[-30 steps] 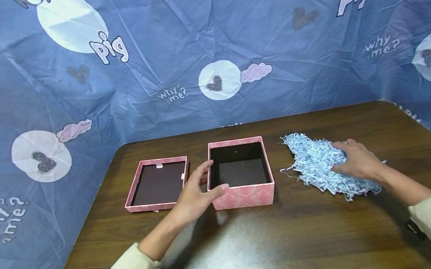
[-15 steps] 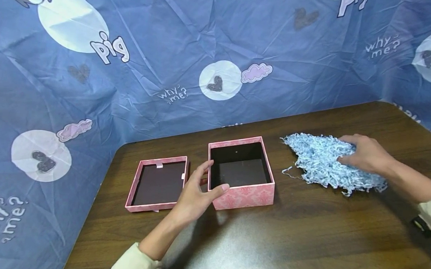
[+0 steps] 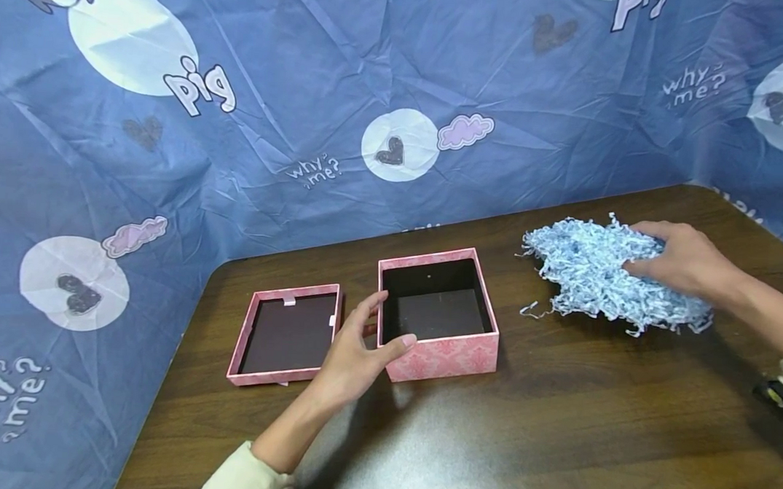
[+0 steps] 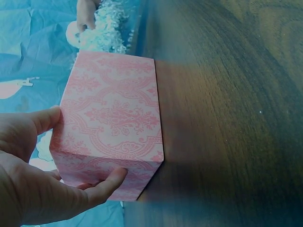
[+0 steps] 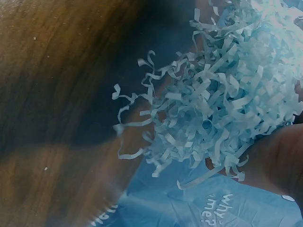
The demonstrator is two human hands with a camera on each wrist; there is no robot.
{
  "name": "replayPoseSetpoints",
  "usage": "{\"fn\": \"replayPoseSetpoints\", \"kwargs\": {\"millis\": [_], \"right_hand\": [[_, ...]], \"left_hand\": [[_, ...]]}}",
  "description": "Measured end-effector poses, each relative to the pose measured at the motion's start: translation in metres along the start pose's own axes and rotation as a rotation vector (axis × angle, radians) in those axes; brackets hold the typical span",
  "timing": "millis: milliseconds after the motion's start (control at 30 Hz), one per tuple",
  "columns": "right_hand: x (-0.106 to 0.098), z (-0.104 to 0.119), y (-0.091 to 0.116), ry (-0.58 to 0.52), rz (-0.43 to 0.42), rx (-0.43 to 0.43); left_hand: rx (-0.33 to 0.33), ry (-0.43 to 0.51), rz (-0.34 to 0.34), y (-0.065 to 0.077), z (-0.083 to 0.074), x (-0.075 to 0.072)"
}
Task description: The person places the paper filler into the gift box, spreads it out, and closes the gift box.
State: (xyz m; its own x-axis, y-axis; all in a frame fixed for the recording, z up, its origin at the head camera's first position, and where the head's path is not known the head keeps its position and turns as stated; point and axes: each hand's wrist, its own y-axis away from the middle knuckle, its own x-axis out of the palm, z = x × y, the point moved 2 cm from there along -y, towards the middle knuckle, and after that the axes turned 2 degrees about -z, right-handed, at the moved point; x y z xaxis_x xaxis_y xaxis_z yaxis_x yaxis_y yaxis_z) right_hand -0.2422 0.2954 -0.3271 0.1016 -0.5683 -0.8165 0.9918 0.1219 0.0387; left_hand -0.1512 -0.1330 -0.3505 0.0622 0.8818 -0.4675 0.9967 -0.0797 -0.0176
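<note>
A pink patterned box [image 3: 448, 358] with a dark interior stands uncovered near the middle of the table. My left hand [image 3: 349, 363] holds its near left corner, thumb at the front rim and fingers along the left side; the left wrist view shows a fingertip against the box wall [image 4: 111, 101]. To the right, my right hand [image 3: 689, 265] grips a wide clump of light blue shredded paper [image 3: 603, 279], its fingers mostly hidden in the strands. Loose curled shreds [image 5: 208, 109] hang above the tabletop in the right wrist view.
The box's shallow pink lid [image 3: 289, 338] lies with its inside up, left of the box. Beneath everything is a dark wooden table [image 3: 553, 441]. A blue printed cloth [image 3: 307, 73] hangs behind the table and along its left side.
My right hand has gripped the shredded paper and moved it away and slightly right, raising it off the table. The left hand, box and lid have kept their places.
</note>
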Motion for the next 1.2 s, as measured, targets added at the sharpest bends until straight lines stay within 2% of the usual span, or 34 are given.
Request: {"fn": "replayPoseSetpoints", "kwargs": {"millis": [600,733,967,1200], "right_hand": [[-0.028,0.013,-0.001,0.01,-0.118,0.0],[-0.031,0.015,-0.001,0.001,-0.129,-0.003],[-0.041,0.02,0.001,0.039,-0.155,0.049],[-0.052,0.03,0.004,0.026,-0.144,0.04]], "left_hand": [[-0.002,0.012,0.004,0.0,0.001,0.0],[-0.006,0.014,0.006,0.0,0.001,0.0],[-0.013,0.007,0.0,0.0,0.0,0.0],[0.003,0.0,-0.01,-0.001,0.0,0.0]]}}
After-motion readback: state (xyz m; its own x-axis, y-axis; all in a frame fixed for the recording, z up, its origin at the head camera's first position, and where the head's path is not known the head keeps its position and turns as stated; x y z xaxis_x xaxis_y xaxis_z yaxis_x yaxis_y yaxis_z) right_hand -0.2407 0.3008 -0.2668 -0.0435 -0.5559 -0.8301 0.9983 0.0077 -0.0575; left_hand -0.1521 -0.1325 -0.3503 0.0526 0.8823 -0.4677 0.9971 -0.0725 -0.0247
